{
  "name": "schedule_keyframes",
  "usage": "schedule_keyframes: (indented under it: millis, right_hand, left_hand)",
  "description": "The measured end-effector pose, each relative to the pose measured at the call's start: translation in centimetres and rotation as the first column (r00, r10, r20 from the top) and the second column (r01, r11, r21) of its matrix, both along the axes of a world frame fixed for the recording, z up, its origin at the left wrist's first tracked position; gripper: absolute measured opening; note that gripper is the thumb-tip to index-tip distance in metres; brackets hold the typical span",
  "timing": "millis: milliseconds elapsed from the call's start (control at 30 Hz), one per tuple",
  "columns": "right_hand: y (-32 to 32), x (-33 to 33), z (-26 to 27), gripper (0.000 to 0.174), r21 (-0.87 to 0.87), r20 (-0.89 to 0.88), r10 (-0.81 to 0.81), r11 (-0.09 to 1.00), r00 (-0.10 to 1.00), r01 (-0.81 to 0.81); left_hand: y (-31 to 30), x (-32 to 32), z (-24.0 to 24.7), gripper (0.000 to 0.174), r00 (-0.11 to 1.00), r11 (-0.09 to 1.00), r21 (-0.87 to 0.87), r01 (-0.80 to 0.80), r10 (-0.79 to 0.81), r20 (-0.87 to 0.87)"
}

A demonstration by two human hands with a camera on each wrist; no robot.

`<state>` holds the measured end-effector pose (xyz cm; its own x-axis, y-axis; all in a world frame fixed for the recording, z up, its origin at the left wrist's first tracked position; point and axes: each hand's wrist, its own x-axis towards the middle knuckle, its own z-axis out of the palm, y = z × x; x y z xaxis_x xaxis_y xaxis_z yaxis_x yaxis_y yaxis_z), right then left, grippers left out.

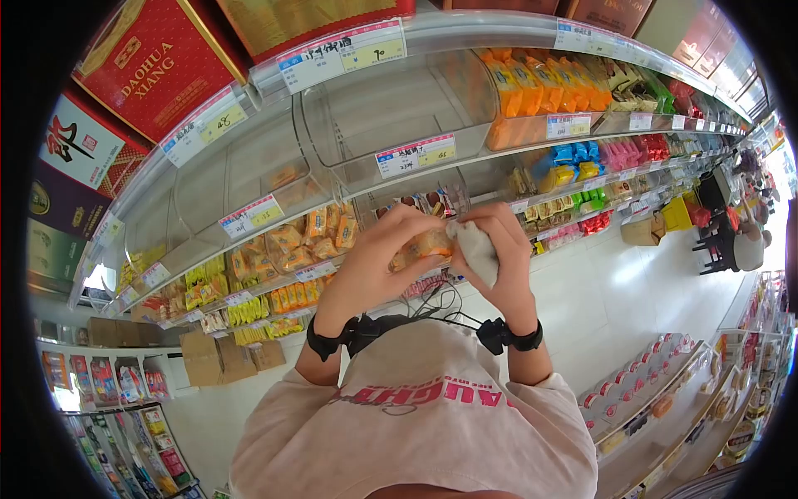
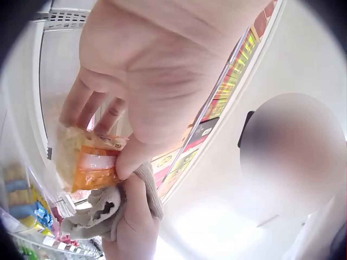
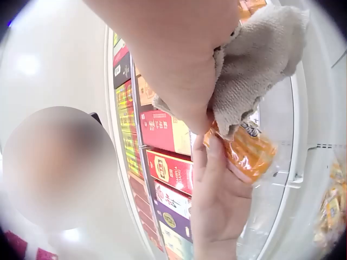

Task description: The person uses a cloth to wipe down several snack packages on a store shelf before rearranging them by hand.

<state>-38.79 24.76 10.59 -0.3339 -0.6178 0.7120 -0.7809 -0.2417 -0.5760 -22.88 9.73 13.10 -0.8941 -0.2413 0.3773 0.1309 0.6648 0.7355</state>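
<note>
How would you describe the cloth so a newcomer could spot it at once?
Start at the stocked shelves crossing the head view, then find the right hand in front of them. Bunched in it is the cloth, pale grey matte fabric, unlike the shiny, orange-printed packet beside it in the left hand.

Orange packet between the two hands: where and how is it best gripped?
I'd pinch the orange packet across its broad faces, coming from the left, where the left hand holds it. It looks like a plump, film-wrapped pouch, so grip lightly; the right hand and its bunched cloth crowd the other side.
</note>
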Motion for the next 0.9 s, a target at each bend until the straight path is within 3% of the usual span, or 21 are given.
schedule_keyframes:
  millis: [200, 300, 333, 433, 567, 633, 667, 733, 767, 833, 867, 900]
  right_hand:
    - [0.7, -0.6, -1.0, 0.035, -0.11, -0.075, 0.032, 0.993, 0.997, -0.04]
    - [1.2, 0.1, -0.9, 0.035, -0.14, 0.182, 0.086, 0.988, 0.98, -0.06]
    - [1.2, 0.4, -1.2, 0.026, -0.149, 0.295, 0.126, 0.985, 0.947, -0.085]
    - [-0.6, 2.7, -2.2, 0.018, -0.142, 0.746, 0.062, 0.988, 0.663, 0.067]
    - [-3.9, 6.8, -1.3, 0.043, -0.348, 0.882, 0.355, 0.934, 0.31, -0.08]
    - [-4.1, 6.4, -1.0, 0.045, -0.255, 0.892, 0.315, 0.943, 0.324, -0.213]
    - [-4.2, 6.3, -0.8, 0.046, -0.205, 0.896, 0.295, 0.938, 0.332, -0.28]
    - [-4.5, 6.7, -0.2, 0.045, -0.073, 0.784, 0.239, 0.952, 0.573, -0.298]
    - [-4.8, 6.9, 0.0, 0.045, -0.005, 0.701, 0.215, 0.955, 0.68, -0.297]
    - [-5.2, 7.6, 0.0, 0.047, -0.015, 0.636, 0.256, 0.948, 0.728, -0.319]
    - [-5.4, 8.1, -0.1, 0.049, -0.017, 0.604, 0.273, 0.944, 0.749, -0.33]
    - [-5.8, 8.7, -0.3, 0.05, -0.051, 0.659, 0.314, 0.925, 0.683, -0.377]
  left_hand:
    - [1.5, 0.3, 0.2, 0.054, 0.987, 0.946, 0.324, -0.022, -0.031, 0.157]
    - [1.8, 0.7, 0.1, 0.058, 0.988, 0.851, 0.525, -0.029, -0.056, 0.146]
    - [2.0, 0.8, 0.0, 0.059, 0.989, 0.805, 0.593, -0.035, -0.057, 0.135]
    - [1.8, 0.5, -2.2, 0.057, 0.989, 0.886, 0.455, -0.091, 0.135, -0.066]
    - [0.9, 1.1, -2.2, 0.047, 0.935, 0.946, 0.157, -0.282, 0.308, -0.174]
    - [0.9, 1.7, -0.9, 0.044, 0.897, 0.917, -0.016, -0.398, 0.385, -0.218]
    - [0.7, 2.0, -1.2, 0.046, 0.889, 0.91, -0.018, -0.414, 0.4, -0.222]
    - [0.3, 2.5, -2.3, 0.05, 0.869, 0.891, -0.016, -0.454, 0.439, -0.228]
    - [0.2, 2.9, -2.6, 0.051, 0.869, 0.899, 0.085, -0.43, 0.438, -0.229]
    - [0.2, 3.8, -3.0, 0.052, 0.869, 0.884, 0.287, -0.368, 0.437, -0.232]
    - [0.0, 4.4, -2.9, 0.053, 0.874, 0.882, 0.323, -0.343, 0.426, -0.236]
    - [-0.3, 5.1, -2.4, 0.053, 0.878, 0.878, 0.359, -0.316, 0.414, -0.239]
